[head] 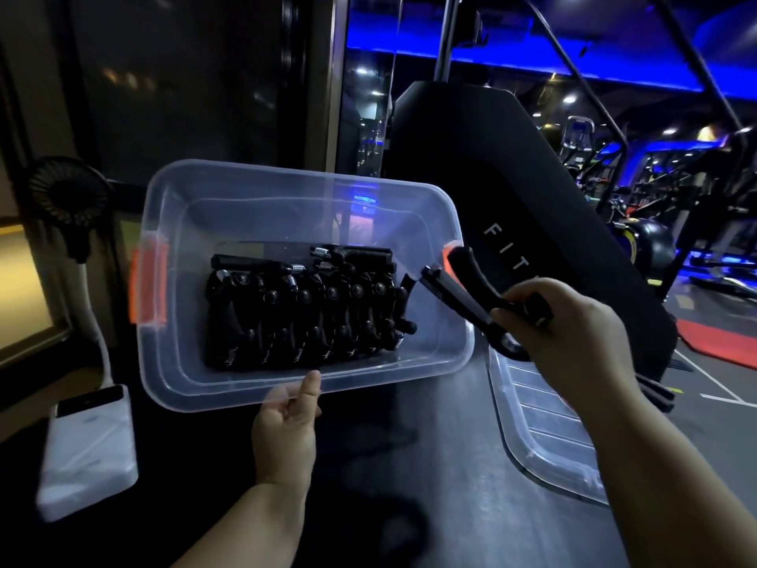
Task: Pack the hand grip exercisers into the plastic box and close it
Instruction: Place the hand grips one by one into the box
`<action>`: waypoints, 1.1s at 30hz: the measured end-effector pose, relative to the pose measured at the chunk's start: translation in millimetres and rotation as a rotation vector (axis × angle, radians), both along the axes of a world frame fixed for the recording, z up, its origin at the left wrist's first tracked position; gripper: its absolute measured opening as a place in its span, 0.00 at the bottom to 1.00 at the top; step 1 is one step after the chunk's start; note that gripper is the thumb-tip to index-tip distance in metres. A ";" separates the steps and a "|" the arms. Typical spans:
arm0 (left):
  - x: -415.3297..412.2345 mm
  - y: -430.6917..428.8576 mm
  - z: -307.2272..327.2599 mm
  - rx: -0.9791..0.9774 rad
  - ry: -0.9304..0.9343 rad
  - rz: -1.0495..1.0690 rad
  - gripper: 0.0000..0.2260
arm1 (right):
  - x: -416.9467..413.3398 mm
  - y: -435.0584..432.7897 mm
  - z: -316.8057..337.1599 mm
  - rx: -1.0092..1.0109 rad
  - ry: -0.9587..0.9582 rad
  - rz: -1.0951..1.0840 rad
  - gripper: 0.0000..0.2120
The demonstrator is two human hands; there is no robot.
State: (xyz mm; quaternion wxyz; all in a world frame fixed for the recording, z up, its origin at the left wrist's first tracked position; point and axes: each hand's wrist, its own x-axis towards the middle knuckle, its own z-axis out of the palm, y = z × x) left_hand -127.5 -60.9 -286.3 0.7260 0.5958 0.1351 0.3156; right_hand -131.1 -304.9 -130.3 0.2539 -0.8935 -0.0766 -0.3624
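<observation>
A clear plastic box (172, 375) with orange side latches is tilted toward me at the centre. Several black hand grip exercisers (303, 309) with silver springs lie in a row on its bottom. My left hand (286, 428) grips the box's near rim from below. My right hand (569, 334) holds a black hand grip exerciser (471, 289) just outside the box's right wall, its handles pointing up and left toward the right orange latch (446, 256). The clear lid (540, 424) lies flat on the dark surface, under my right forearm.
A white power bank (90, 448) rests at the left, with a small black fan (67, 198) on a white stalk behind it. A large black gym machine (512, 190) rises behind the box. Gym equipment under blue light fills the far right.
</observation>
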 end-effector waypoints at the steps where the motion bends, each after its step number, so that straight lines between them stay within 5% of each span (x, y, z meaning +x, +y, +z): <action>1: -0.4 0.0 0.3 -0.003 0.000 0.009 0.14 | 2.9 10.2 2.8 -0.008 -0.010 0.032 0.09; 13: -0.6 4.7 4.8 -0.050 0.015 0.072 0.11 | 69.6 131.1 10.3 -0.266 0.083 0.215 0.12; 19: -0.4 7.8 4.4 -0.067 -0.032 0.013 0.19 | 103.4 178.5 11.3 -0.348 0.033 0.243 0.13; 24: -1.3 6.3 4.7 -0.146 -0.068 -0.027 0.15 | 124.7 216.0 16.3 -0.399 -0.021 0.279 0.12; 33: -6.5 8.9 7.6 -0.272 -0.131 -0.120 0.28 | 157.1 264.7 3.1 -0.406 0.065 0.290 0.12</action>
